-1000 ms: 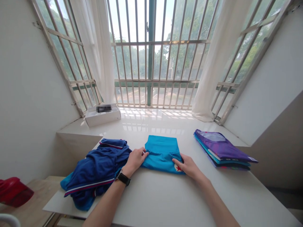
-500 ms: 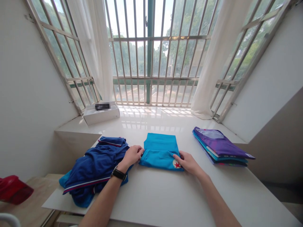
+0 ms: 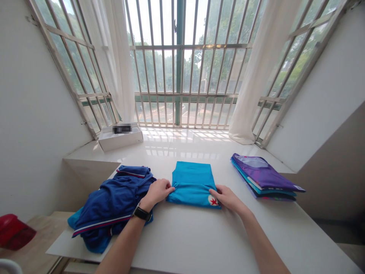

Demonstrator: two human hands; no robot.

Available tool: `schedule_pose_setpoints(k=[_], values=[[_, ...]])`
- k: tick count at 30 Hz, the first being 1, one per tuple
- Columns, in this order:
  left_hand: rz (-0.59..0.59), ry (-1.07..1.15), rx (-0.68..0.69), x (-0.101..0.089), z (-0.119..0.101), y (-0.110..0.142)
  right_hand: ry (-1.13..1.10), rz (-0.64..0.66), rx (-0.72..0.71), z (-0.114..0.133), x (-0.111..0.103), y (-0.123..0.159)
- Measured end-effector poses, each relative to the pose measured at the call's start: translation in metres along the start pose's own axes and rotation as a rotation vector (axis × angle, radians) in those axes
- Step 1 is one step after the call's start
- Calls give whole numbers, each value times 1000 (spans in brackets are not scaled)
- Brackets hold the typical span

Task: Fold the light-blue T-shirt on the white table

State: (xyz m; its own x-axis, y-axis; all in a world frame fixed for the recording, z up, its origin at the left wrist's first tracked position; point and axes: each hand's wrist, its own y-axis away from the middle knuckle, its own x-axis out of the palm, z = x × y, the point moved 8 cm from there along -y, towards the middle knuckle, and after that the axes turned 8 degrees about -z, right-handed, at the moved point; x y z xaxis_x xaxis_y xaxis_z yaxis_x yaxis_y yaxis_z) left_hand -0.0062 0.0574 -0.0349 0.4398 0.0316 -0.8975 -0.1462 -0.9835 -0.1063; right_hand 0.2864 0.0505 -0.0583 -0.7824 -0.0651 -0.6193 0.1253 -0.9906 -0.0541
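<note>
A bright blue shirt [image 3: 191,176] lies folded into a compact block in the middle of the white table. Its near right corner carries a round white patch with a red emblem. At the shirt's left edge, my left hand [image 3: 160,193] pinches the fold between thumb and fingers. My right hand [image 3: 228,198] grips the right edge beside the patch, thumb on top and fingers partly hidden by the cloth. Close to my left forearm lies a crumpled dark blue garment [image 3: 114,201] with white and red striped trim, and brighter blue cloth shows under it.
A stack of folded garments [image 3: 265,175], purple on top, lies on the right. An open white box [image 3: 121,142] stands on the sill at back left. White curtains [image 3: 245,95] hang before the barred window. Something red [image 3: 15,232] is low at the far left.
My left thumb now lies further onto the shirt's left edge. The shirt stays in nearly the same place, and my right hand has barely moved. The view has shifted slightly.
</note>
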Motion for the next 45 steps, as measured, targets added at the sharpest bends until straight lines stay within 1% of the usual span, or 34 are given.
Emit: schedule_pose_setpoints(k=[4, 7, 12, 15, 17, 21, 25, 29, 31, 34, 40, 45], values=[[-10, -25, 13, -2, -4, 1, 50, -43, -30, 2, -3, -1], [-23, 10, -2, -3, -7, 1, 17, -63, -46, 5, -6, -1], [-15, 66, -71, 0, -7, 4, -95, -12, -31, 11, -5, 2], [1, 69, -50, 5, -7, 5, -159, 29, -15, 14, -4, 4], [20, 115, -31, 7, -6, 4, -210, 56, -12, 17, -4, 5], [79, 305, 30, 9, -8, 2, -301, 111, -19, 25, -3, 7], [182, 470, 47, 9, -12, 5, -301, 161, 9, 26, 0, 10], [262, 408, 87, 10, -16, 10, -341, 224, 14, 26, 4, 12], [273, 372, 119, 9, -19, 12, -361, 245, 4, 25, 5, 12], [291, 365, 127, 7, -20, 12, -349, 240, -4, 21, 6, 10], [326, 360, 95, 8, -15, 14, -321, 221, 32, 13, 7, 7], [438, 434, 10, 15, -14, 22, -303, 229, 30, 14, 7, 8]])
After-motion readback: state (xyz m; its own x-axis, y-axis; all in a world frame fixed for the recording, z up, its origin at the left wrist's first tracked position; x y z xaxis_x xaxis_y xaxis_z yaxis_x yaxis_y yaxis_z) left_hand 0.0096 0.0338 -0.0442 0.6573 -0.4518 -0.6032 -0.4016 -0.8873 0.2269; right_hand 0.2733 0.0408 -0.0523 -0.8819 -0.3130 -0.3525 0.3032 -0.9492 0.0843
